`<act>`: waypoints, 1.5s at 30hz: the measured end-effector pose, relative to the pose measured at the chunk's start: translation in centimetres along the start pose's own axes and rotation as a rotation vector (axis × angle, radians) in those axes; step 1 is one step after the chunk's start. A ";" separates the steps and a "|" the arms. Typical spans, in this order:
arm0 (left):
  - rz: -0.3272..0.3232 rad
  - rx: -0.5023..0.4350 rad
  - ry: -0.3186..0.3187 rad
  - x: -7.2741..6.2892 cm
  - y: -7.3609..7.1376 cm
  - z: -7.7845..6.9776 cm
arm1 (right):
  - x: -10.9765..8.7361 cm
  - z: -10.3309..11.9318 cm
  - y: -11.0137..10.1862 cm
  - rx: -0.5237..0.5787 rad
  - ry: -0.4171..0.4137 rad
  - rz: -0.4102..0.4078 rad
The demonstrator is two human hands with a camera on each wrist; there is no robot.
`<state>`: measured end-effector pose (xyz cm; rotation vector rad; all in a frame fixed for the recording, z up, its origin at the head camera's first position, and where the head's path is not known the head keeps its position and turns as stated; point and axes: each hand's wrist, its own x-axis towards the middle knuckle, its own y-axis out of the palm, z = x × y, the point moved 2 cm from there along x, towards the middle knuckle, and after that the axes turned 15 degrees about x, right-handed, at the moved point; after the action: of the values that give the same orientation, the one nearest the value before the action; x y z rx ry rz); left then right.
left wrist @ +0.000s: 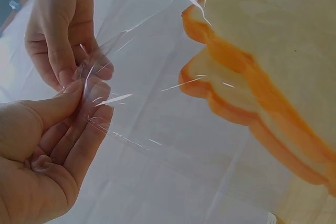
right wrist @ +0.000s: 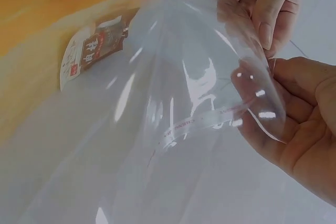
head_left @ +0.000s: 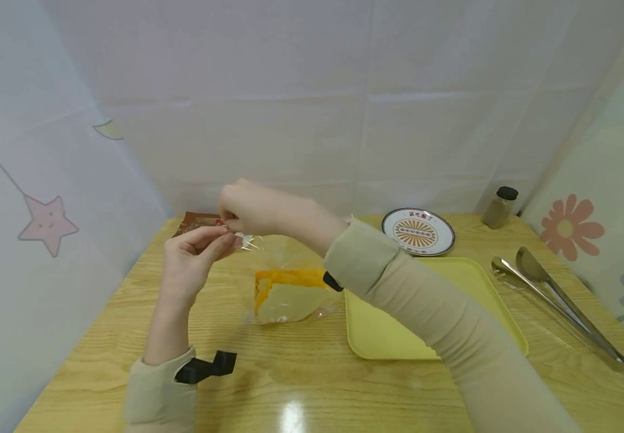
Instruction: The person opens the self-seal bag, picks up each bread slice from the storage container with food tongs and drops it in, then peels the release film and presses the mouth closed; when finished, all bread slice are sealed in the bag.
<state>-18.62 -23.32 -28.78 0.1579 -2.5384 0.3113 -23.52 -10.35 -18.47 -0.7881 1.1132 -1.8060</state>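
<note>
A clear plastic bag (head_left: 284, 258) of bread slices (left wrist: 273, 35) stands left of the middle of the table. Its transparent mouth is stretched towards both hands. The left hand (head_left: 195, 255), nearest in the left wrist view (left wrist: 47, 156), pinches the bag's edge between thumb and fingers. Close against it, the right hand (head_left: 252, 207) grips the same edge, its fingers pointing down in the left wrist view (left wrist: 60, 35). A pale strip with small red print (right wrist: 205, 121) runs along the plastic near the fingers.
A red-brown packet (head_left: 189, 221) lies at the back left. Right of the bag are a yellow tray (head_left: 387, 328), a patterned plate (head_left: 420, 231), a black-capped jar (head_left: 499, 207) and metal tongs (head_left: 566, 313). Fabric walls stand around the table.
</note>
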 end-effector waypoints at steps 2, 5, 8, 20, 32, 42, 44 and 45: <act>-0.014 0.012 -0.020 0.0 0.0 0.0 | -0.1 0.1 0.1 -0.037 0.012 -0.002; -0.037 0.042 -0.047 0.0 0.1 0.0 | -0.2 0.2 0.2 -0.076 0.055 -0.001; -0.046 0.058 -0.056 0.0 0.2 0.0 | -0.5 0.3 0.4 -0.140 0.076 -0.012; -0.048 0.078 -0.071 0.1 0.1 -0.1 | -1.2 0.6 1.8 -0.204 0.129 -0.192; -0.133 0.108 -0.120 0.2 0.2 0.1 | -2.5 -1.8 0.6 0.141 0.267 -0.495; -0.185 0.045 -0.155 0.2 0.3 0.4 | -6.2 -4.4 0.3 0.279 0.103 -0.918; -0.188 0.055 -0.161 0.2 0.4 0.4 | -7.1 -5.1 0.3 0.310 0.093 -0.970; -0.189 0.059 -0.166 0.2 0.4 0.5 | -7.5 -5.4 0.3 0.327 0.094 -0.987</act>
<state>-19.14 -23.09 -29.09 0.4604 -2.6529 0.3094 -24.60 -1.70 -21.49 -1.1651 0.4352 -2.7592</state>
